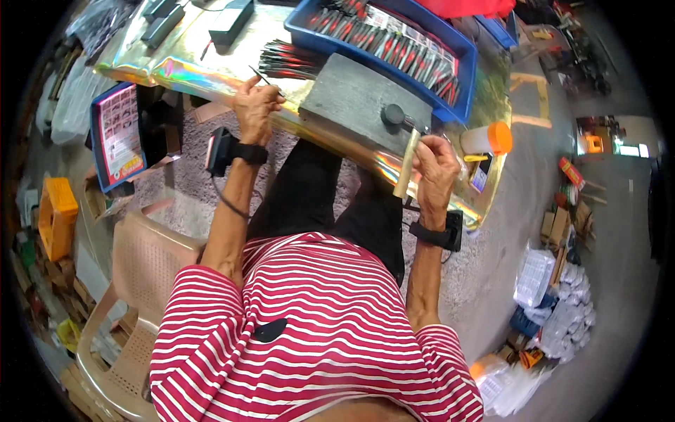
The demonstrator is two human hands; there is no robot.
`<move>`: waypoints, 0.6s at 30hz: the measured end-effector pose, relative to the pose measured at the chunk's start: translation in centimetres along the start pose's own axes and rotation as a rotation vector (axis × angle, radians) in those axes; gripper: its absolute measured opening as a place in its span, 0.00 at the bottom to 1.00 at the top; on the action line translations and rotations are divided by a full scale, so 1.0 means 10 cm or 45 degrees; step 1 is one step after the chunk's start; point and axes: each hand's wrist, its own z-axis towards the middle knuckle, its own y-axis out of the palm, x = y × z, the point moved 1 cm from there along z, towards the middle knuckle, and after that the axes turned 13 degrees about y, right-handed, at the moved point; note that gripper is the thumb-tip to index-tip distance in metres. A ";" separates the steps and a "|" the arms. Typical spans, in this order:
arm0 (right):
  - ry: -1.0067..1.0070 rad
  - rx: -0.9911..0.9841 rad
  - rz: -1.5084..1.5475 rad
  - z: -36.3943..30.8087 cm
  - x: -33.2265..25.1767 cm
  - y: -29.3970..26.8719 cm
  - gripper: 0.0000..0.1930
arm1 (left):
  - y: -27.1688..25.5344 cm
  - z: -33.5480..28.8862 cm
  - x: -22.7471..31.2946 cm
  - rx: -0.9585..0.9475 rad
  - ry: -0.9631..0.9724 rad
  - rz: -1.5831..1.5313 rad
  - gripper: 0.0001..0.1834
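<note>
In my left hand [256, 109], at the table's front edge, a thin dark pointed piece [267, 81] is pinched between thumb and fingers. My right hand [436, 165] holds a hammer by its pale handle [404, 169]; its round black head [392, 114] is over the right end of a grey rectangular block [358, 88]. Whether the head touches the block I cannot tell. Left of the block lies a bundle of slim black-and-red pieces [292, 60]. Behind it, a blue tray [467, 70] holds many similar pieces in rows.
A white jar with an orange lid [485, 139] stands by the table's right edge. Black boxes [230, 24] lie at the far left of the shiny gold table cover [183, 74]. A beige plastic chair [151, 260] is at my left, and a blue-edged box [119, 137] stands beyond it.
</note>
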 end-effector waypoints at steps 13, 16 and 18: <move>0.055 -0.225 0.229 -0.21 -0.30 0.33 0.05 | 0.87 -0.67 0.43 -0.771 -0.472 -0.526 0.08; 0.091 -0.245 0.253 -0.25 -0.31 0.34 0.05 | 0.93 -0.73 0.44 -0.800 -0.576 -0.600 0.07; 0.114 -0.254 0.266 -0.26 -0.30 0.36 0.06 | 0.93 -0.74 0.42 -0.790 -0.625 -0.615 0.06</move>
